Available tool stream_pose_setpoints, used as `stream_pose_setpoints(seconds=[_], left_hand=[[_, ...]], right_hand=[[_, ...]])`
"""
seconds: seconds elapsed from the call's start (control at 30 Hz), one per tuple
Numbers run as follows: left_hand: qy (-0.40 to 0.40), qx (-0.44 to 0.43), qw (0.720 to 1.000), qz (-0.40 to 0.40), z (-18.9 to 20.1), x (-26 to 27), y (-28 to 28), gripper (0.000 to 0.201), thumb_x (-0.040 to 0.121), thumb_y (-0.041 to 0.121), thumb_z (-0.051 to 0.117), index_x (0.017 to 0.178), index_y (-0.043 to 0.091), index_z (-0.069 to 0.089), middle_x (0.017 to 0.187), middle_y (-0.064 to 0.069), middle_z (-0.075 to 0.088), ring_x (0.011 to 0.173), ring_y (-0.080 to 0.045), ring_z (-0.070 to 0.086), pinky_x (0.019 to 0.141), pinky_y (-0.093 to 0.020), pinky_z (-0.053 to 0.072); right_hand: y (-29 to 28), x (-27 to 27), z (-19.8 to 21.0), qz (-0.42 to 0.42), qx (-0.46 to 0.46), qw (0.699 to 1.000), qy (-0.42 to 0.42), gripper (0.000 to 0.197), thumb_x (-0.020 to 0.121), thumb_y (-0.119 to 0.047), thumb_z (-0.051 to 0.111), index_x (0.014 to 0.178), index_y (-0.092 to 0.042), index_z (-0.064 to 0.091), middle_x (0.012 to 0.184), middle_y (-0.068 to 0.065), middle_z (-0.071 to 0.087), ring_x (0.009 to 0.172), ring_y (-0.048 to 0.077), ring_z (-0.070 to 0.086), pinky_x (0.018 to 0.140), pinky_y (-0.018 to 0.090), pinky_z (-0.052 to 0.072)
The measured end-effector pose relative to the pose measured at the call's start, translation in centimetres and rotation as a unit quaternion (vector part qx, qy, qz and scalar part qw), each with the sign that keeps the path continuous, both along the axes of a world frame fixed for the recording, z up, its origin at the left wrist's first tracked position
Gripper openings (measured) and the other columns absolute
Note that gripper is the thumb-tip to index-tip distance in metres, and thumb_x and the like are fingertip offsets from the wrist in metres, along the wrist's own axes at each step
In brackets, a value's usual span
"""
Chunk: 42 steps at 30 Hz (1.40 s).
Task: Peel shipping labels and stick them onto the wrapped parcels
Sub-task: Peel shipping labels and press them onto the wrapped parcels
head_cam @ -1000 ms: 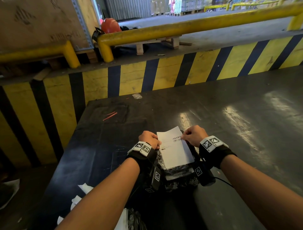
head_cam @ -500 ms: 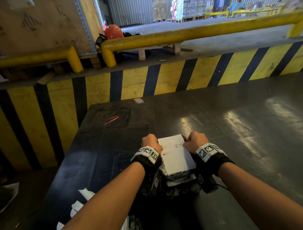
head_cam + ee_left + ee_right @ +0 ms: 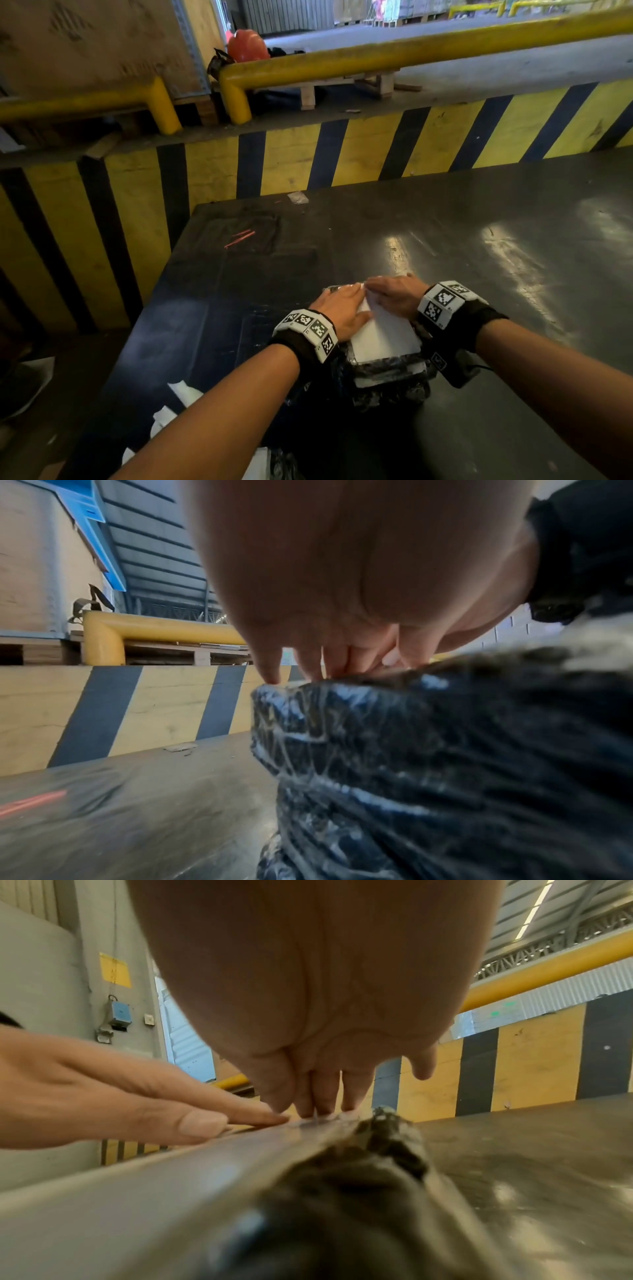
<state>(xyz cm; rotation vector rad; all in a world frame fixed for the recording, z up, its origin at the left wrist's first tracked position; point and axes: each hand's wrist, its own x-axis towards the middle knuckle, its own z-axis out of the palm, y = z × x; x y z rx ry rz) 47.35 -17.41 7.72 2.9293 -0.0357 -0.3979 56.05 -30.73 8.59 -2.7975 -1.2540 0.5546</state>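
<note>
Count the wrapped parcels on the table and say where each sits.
1. The black wrapped parcel lies at the table's near edge, under the white label and both flat hands. More black wrap shows at the bottom edge, possibly another parcel.

**Loading dock, striped kerb, dull light**

I'm looking down on a dark, scuffed work surface (image 3: 479, 274) with pale glare patches toward 2 o'clock. At 12 o'clock runs a yellow-and-black striped barrier wall (image 3: 291, 161), topped by yellow guard rails (image 3: 411, 51). A wooden crate (image 3: 96, 44) stands at 10 o'clock, an orange hard hat (image 3: 247, 44) beside it. Concrete floor (image 3: 479, 31) and corrugated wall (image 3: 287, 13) lie beyond. In my right wrist view, roof strip lights (image 3: 534, 909) glow.
</note>
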Motion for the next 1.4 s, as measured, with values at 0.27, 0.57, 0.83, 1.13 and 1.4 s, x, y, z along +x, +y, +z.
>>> stream_pose_setpoints(seconds=[0.27,0.57,0.83,1.13,1.4], left_hand=[[0.006,0.019,0.999,0.049,0.1,-0.5,1.0,0.058,0.099,0.041,0.029,0.148,0.012,0.019,0.158,-0.004,0.019,0.144,-0.019,0.021,0.118,-0.038,0.015],[0.032,0.035,0.991,0.123,0.8,-1.2,2.4,0.053,0.099,0.043,0.024,0.145,0.016,0.029,0.154,-0.001,0.029,0.144,-0.019,0.022,0.119,-0.047,0.011],[0.023,0.032,0.999,0.026,0.9,0.0,-1.0,0.057,0.099,0.037,0.029,0.148,0.012,0.017,0.157,-0.006,0.019,0.144,-0.022,0.021,0.117,-0.045,0.019],[0.042,0.040,0.995,0.076,1.5,-2.1,1.9,0.053,0.100,0.041,0.025,0.148,0.017,0.022,0.156,0.001,0.023,0.144,-0.017,0.021,0.118,-0.045,0.013],[0.035,0.017,0.999,0.020,2.4,-4.2,-1.3,0.061,0.099,0.042,0.031,0.150,0.015,0.012,0.159,-0.005,0.011,0.146,-0.022,0.016,0.118,-0.040,0.019]], right_hand=[[-1.9,0.8,-0.4,-0.010,-0.032,0.999,0.041,0.051,0.100,-0.038,0.024,0.148,-0.026,0.013,0.158,-0.009,0.009,0.146,0.012,0.009,0.114,0.058,0.000],[-3.3,1.0,-0.1,-0.095,0.009,0.992,0.085,0.052,0.099,-0.040,0.025,0.148,-0.026,0.014,0.157,-0.006,0.016,0.144,0.019,0.020,0.114,0.059,0.003],[-0.6,-0.7,1.1,0.009,-0.036,0.998,0.050,0.049,0.100,-0.032,0.029,0.147,-0.030,0.017,0.157,-0.010,0.012,0.145,0.013,0.013,0.113,0.062,0.006],[-2.5,-0.4,0.7,-0.041,-0.049,0.998,0.024,0.052,0.100,-0.039,0.023,0.149,-0.025,0.012,0.158,-0.008,0.007,0.146,0.013,0.011,0.114,0.061,0.001],[-3.8,-4.2,1.1,-0.008,0.007,1.000,0.006,0.050,0.100,-0.038,0.026,0.147,-0.025,0.019,0.158,-0.007,0.013,0.144,0.012,0.018,0.115,0.055,0.007]])
